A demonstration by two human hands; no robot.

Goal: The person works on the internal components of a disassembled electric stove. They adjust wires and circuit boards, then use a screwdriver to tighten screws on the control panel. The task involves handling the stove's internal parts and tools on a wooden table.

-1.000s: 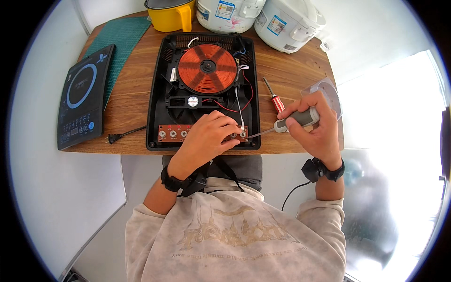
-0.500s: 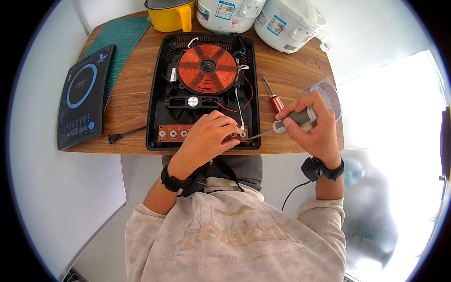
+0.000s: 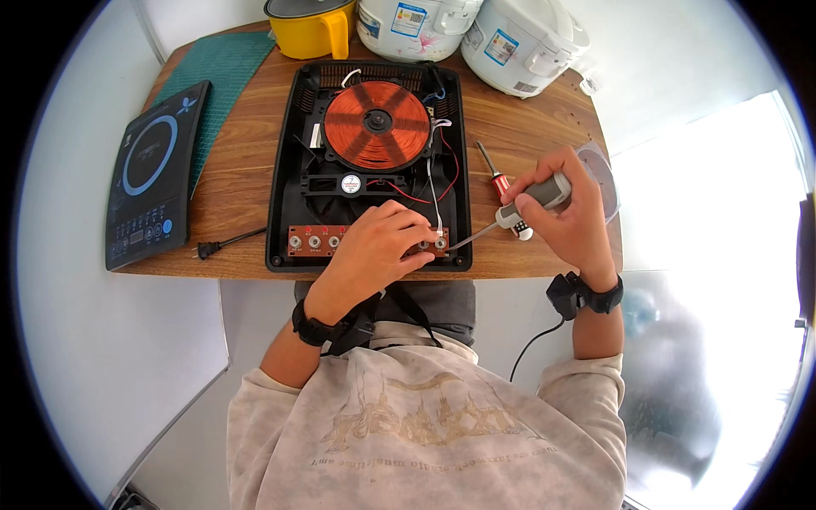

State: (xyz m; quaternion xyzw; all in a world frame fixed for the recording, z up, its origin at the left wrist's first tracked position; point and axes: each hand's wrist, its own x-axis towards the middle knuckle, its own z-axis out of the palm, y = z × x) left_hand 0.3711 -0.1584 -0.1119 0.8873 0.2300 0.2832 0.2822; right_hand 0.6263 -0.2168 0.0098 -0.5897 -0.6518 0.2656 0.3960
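Note:
An opened induction cooker base in black plastic lies before me, with a round copper coil in its upper part. Along its near edge sits a brown circuit board with a row of round buttons. My left hand bends its fingers over the board's middle and presses it, hiding part of it. In my right hand is a grey-handled screwdriver, held at a slant. Its shaft points left and its tip is at the board's right end, near a white connector; whether it touches cannot be told.
A red-handled screwdriver lies by my right hand, near a clear plastic container. On the left are a black cooker top panel, a green cutting mat and a power plug. Behind stand a yellow pot and two white rice cookers.
My right hand has tilted the grey screwdriver more steeply, uncovering the red screwdriver's handle end. My left hand stays where it was on the board.

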